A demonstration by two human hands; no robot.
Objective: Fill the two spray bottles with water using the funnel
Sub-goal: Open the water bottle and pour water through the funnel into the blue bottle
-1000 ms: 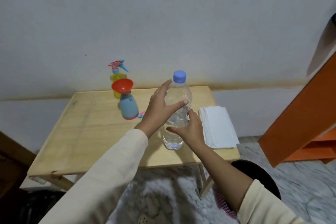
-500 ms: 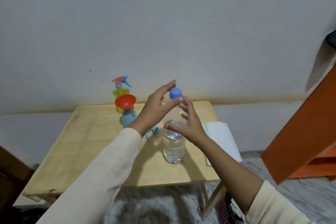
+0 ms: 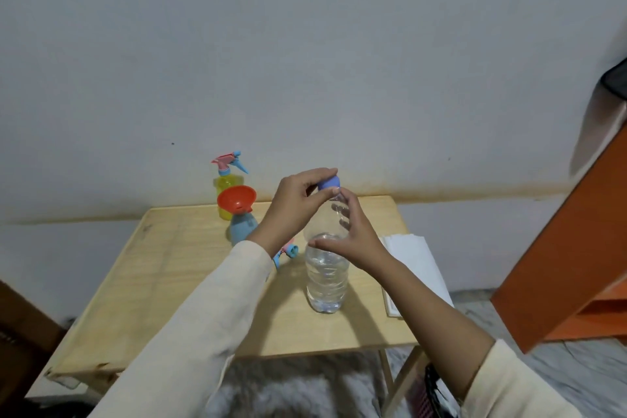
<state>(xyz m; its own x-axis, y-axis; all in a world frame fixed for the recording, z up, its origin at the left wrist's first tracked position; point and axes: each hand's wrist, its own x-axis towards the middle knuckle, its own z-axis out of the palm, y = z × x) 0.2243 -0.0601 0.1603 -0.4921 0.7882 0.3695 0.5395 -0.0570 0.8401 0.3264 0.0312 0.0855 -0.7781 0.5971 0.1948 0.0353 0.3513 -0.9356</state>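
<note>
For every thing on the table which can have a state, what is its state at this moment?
water bottle: upright, partly full, held by the right hand.
blue cap: on the bottle's neck, pinched by the left hand.
blue spray bottle: upright, open, funnel in its neck.
loose spray head: lying on the table.
yellow spray bottle: upright, spray head on.
white cloth: folded, lying flat.

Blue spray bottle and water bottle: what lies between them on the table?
Head view: a detached spray head lies there, partly behind the left sleeve.
</note>
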